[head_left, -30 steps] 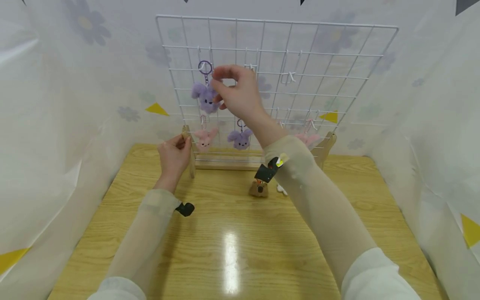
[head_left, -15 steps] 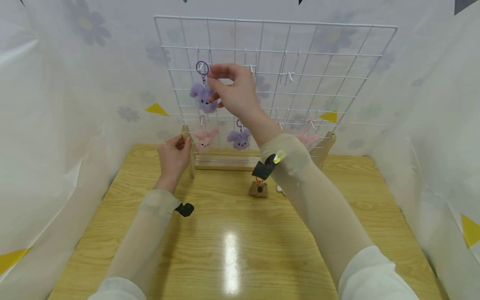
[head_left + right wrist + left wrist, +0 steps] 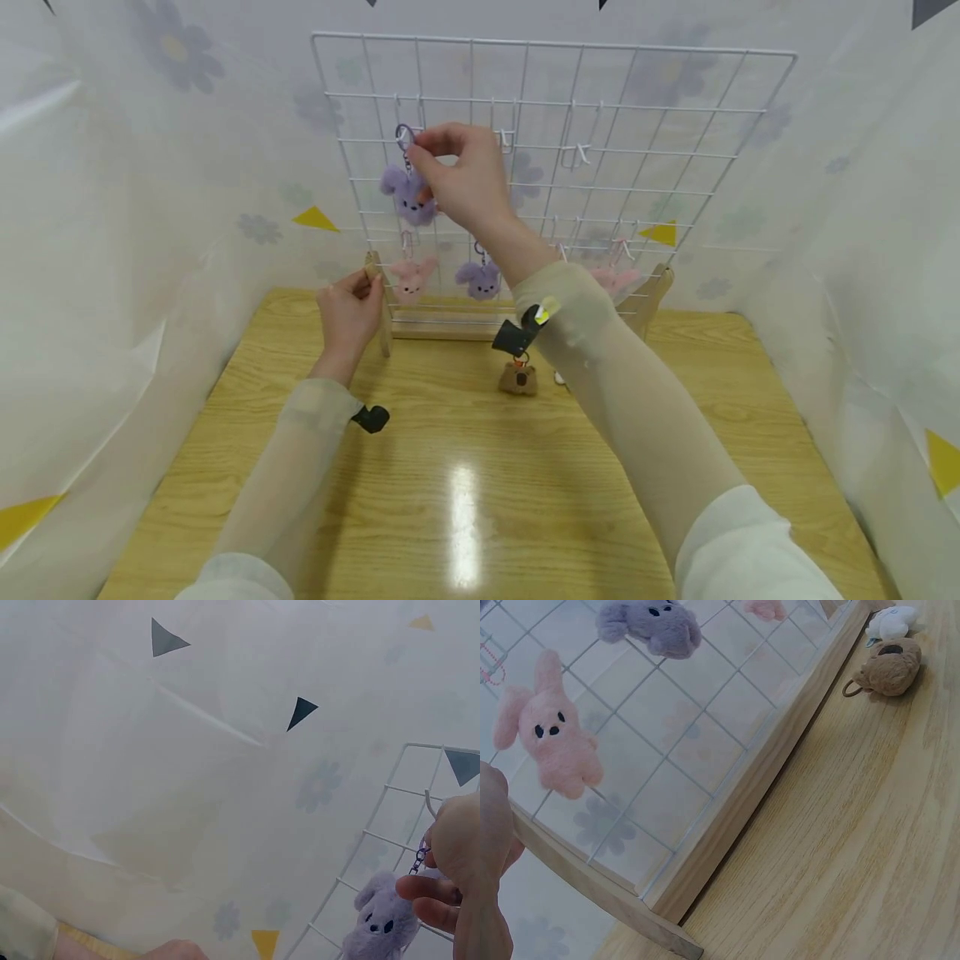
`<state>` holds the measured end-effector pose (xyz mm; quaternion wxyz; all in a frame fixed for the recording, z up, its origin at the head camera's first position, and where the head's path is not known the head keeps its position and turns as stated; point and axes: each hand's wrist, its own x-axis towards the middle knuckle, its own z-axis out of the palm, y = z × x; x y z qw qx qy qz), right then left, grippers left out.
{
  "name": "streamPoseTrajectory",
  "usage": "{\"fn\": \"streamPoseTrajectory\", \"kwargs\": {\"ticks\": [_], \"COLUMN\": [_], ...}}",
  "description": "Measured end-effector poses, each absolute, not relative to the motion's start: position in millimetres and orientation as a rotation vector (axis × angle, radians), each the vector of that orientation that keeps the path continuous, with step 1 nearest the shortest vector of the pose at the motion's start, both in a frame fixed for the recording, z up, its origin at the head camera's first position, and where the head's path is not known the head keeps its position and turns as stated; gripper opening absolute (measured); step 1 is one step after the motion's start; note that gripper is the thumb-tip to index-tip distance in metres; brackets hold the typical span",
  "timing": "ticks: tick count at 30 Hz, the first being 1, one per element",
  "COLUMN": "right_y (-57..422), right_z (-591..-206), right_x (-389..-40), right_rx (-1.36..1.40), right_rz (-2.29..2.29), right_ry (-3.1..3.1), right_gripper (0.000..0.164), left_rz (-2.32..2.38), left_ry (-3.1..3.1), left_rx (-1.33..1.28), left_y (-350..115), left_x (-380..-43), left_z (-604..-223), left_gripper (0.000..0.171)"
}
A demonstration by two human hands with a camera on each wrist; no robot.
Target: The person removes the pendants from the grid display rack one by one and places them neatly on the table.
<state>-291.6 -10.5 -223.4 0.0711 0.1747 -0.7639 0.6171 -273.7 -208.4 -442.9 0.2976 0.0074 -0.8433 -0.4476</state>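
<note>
At the upper left of the white wire grid (image 3: 555,43), my right hand (image 3: 467,179) pinches the purple ring (image 3: 402,136) of a purple plush bunny keychain (image 3: 405,196). The ring sits at a white hook; whether it is around the hook is hard to tell. Some right-hand fingers (image 3: 431,900) lie against the bunny's head in the right wrist view. Lower down, my left hand (image 3: 348,315) grips the top of the stand's left wooden post (image 3: 385,312) between thumb and fingers. A pink plush bunny keychain (image 3: 410,279) hangs right beside it.
Another purple bunny keychain (image 3: 480,279) and a pink one (image 3: 615,279) hang in the lower row. Bare white hooks (image 3: 577,154) stick out at upper right. On the wooden table (image 3: 390,500) lie a brown bear keychain (image 3: 518,380) and a white plush (image 3: 892,622).
My right hand has shifted slightly left, its thumb and finger coming onto the ring. The ring now looks narrower, turned edgewise. My left hand stays at the post.
</note>
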Motion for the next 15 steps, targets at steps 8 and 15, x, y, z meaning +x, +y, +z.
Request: {"fn": "streamPoseTrajectory", "kwargs": {"ticks": [8, 15], "right_y": [-14.8, -14.8], "right_z": [-221.4, -221.0], "right_x": [-293.2, -293.4], "right_rx": [0.504, 0.478], "right_rz": [1.859, 1.886], "right_ry": [-2.277, -2.257], "right_gripper": [0.013, 0.011], "left_rz": [-1.196, -1.199], "left_ry": [-2.241, -2.236], "left_rx": [0.017, 0.018], "left_y": [-208.7, -208.5], "left_x": [-273.6, -274.0], "left_z": [-442.6, -443.6], "left_gripper": [0.024, 0.023]}}
